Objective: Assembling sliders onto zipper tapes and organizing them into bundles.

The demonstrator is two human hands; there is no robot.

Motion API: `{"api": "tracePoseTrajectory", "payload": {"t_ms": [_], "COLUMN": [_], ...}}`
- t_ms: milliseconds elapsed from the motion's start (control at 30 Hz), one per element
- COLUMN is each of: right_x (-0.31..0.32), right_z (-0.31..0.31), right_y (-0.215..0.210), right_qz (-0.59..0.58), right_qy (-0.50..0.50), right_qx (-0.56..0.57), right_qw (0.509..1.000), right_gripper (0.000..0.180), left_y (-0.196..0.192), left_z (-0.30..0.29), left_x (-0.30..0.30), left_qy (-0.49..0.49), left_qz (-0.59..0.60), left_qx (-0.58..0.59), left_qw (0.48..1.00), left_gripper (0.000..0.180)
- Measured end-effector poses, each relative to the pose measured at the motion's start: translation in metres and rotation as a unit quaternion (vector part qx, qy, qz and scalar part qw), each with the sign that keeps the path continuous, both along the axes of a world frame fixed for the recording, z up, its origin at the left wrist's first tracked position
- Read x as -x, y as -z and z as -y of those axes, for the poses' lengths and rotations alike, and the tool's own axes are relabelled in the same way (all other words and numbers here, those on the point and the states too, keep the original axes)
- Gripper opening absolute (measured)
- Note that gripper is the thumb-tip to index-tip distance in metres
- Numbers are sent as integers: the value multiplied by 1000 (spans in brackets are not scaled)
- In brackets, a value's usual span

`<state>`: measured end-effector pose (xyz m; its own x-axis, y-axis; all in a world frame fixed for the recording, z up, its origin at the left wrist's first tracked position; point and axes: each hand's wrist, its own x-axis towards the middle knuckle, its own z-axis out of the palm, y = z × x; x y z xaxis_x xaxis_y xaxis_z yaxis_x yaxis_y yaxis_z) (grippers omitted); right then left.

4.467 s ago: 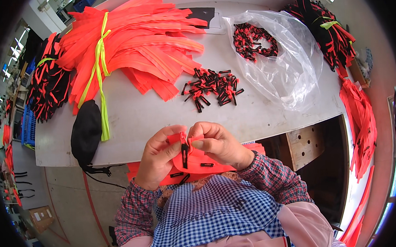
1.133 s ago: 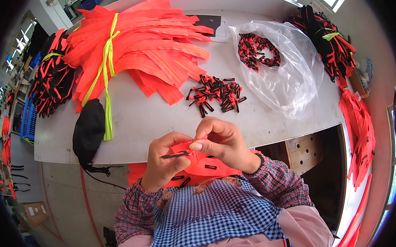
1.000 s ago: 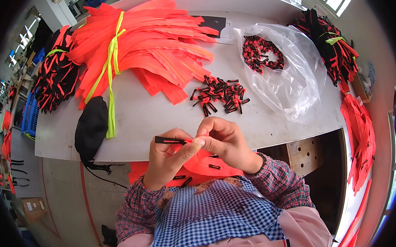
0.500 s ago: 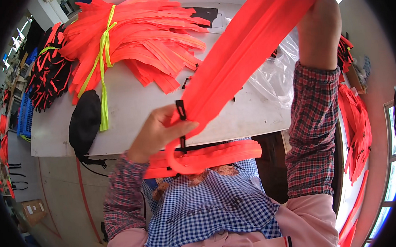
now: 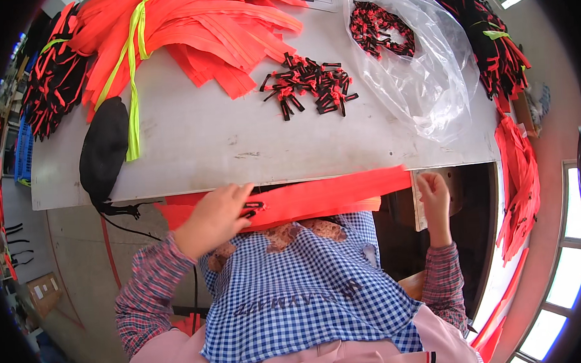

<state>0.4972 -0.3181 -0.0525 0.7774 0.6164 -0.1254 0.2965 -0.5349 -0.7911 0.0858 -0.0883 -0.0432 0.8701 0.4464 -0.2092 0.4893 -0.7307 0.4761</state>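
Note:
A bright orange zipper [image 5: 333, 194] lies stretched across my lap, on top of other orange zippers [image 5: 360, 206], just below the table's front edge. My left hand [image 5: 217, 214] rests over its left part, fingers stretched out and lying on the tape. Black zipper pulls [image 5: 251, 209] show beside the fingertips. My right hand [image 5: 435, 191] is raised just past the zipper's right end, apart from it, with fingers curled together and nothing visible in them.
On the white table [image 5: 192, 147] lie a bundle of orange zippers [image 5: 200, 36], a black pouch [image 5: 106, 150], a pile of black-and-orange zipper pulls [image 5: 315, 83] and a clear plastic bag [image 5: 439, 90] holding more. Black-orange bundles [image 5: 489, 43] stand at the right.
The zipper held up between both hands now lies on the lap. My right hand has come down from high right and let go; my left hand has shifted slightly left.

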Motion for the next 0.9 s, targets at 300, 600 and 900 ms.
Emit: {"api": "tracePoseTrajectory", "payload": {"t_ms": [300,600,900], "right_x": [85,160,181], "right_z": [-36,-75,-105], "right_y": [-164,-259,-235], "right_qz": [462,359,-18], "right_qy": [-339,-485,-648], "right_qx": [-543,-784,-746], "right_qw": [613,147,151], "right_gripper": [45,24,20], "left_y": [64,14,18], "left_z": [45,18,-65], "left_x": [7,-5,-4], "left_qy": [81,72,23], "left_qz": [-3,76,133], "left_qx": [-137,-83,-239], "left_qw": [987,991,962], "left_gripper": [51,36,14]}}
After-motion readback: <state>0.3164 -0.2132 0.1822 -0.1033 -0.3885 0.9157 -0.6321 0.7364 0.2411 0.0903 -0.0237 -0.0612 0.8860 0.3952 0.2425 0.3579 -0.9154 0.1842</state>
